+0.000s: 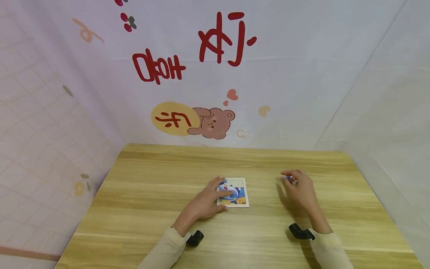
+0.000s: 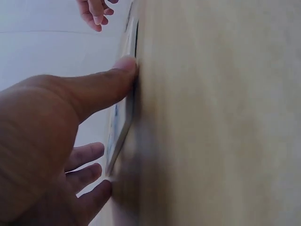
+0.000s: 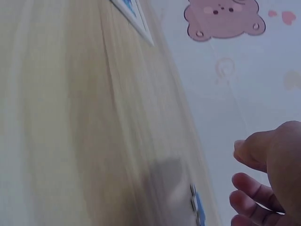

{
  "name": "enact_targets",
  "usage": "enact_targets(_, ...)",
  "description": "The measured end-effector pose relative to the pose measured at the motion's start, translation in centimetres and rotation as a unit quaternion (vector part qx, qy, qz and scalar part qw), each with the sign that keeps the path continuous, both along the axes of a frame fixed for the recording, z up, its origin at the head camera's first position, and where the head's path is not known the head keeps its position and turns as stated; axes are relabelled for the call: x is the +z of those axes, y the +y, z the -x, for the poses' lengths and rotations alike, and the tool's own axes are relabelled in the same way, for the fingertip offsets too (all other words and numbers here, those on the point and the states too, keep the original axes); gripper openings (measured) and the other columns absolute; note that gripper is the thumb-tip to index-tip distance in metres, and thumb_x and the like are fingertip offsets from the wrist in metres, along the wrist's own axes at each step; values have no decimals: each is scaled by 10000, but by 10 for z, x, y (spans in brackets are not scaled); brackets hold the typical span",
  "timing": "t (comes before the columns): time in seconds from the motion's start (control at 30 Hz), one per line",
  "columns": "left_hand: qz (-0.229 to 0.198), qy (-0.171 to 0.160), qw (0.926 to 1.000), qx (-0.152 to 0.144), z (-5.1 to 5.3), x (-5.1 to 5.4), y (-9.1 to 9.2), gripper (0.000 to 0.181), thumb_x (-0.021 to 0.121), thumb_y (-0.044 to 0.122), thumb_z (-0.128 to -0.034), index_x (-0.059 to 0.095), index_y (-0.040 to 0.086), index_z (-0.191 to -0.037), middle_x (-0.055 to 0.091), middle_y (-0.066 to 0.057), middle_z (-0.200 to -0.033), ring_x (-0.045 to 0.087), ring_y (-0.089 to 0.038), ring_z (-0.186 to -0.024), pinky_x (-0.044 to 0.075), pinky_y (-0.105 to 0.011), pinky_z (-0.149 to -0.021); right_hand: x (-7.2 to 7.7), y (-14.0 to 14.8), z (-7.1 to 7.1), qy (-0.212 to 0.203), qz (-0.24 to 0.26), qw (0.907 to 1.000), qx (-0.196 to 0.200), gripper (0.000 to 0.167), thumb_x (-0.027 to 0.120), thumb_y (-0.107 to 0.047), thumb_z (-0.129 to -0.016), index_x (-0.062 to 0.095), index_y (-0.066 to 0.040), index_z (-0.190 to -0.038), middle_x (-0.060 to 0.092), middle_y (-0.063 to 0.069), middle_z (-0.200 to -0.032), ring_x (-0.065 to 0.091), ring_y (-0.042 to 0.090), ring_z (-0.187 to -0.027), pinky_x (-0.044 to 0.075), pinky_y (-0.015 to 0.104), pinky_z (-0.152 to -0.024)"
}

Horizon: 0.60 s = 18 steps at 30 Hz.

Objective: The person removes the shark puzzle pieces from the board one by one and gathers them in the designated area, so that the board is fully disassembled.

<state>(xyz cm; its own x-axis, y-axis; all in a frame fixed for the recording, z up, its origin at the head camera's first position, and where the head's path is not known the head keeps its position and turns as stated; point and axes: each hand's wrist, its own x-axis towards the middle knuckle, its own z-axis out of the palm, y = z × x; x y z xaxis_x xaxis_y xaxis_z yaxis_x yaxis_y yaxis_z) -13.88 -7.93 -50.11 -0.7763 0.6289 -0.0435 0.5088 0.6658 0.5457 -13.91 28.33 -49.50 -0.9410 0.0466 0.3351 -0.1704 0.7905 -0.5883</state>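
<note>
Touched puzzle board (image 1: pixel 241 195), lower centre of head frame, with left hand (image 1: pixel 206 200), grip spread.
Hovered near blue piece (image 3: pixel 200 209) on desk (image 1: pixel 262 231), lower right, with right hand (image 1: pixel 301 189), grip parted.

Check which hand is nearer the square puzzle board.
Left. The left hand rests on the puzzle board, one finger across its picture; the right hand is apart from it, off to the board's right, near something blue.

Wood-grain table (image 1: pixel 151 168); white back wall (image 1: pixel 295 82), red characters (image 1: pixel 219 39), brown cartoon bear (image 1: pixel 215 129); left wall (image 1: pixel 37 130) faintly gridded.
</note>
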Motion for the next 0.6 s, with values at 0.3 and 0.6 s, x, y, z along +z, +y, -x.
enact_targets(0.3,287,-173,9994,-84,1,7,-11,605,741,399,-939,530,355,-1504,169,-121,-1726,82,-360,-1612,168,-582,-1291,-5,-34,6,-103,157,9989,436,179,712,-105,-952,762,-32,-1107,671,129,-1007,595,206,-827,498,230,-648)
enact_targets(0.6,360,-122,9991,-182,-1,9,-13,574,690,412,-970,517,347,-1514,150,-129,-1730,96,-368,-1610,137,-557,-1303,-9,-71,9,-394,424,9960,679,170,734,-99,-940,758,-48,-1100,653,95,-976,606,191,-811,505,235,-657)
